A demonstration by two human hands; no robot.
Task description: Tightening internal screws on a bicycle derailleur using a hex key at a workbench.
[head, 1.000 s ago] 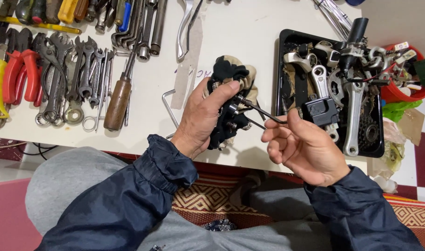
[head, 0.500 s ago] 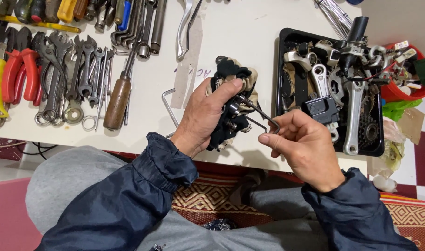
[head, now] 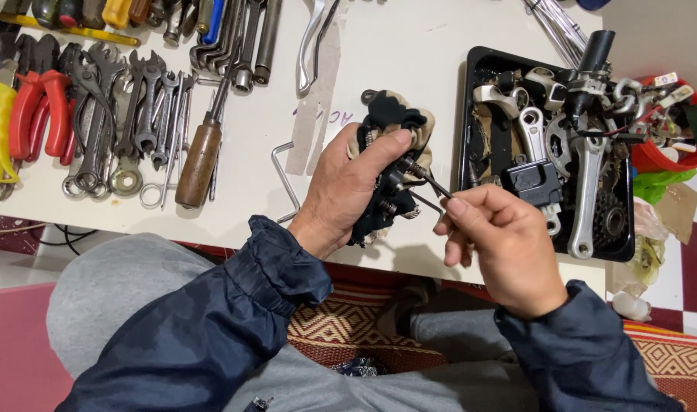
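Your left hand (head: 348,191) clamps the black mechanism (head: 386,179) steady over the table (head: 409,69) so your right hand (head: 501,244), pinching the thin hex key (head: 434,183), reaches its bolt.

A black, greasy metal mechanism (head: 386,179) with small springs stands upright above the table edge, a thin hex key (head: 432,183) seated in it.

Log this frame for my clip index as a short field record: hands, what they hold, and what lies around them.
left hand: grips a black bicycle part wrapped in a tan rag
right hand: pinches a thin hex key, tip at the part
surface: white table
left of hands: row of spanners, red-handled pliers, wooden-handled screwdriver
right of hands: black tray of metal cycle parts, with a crank arm
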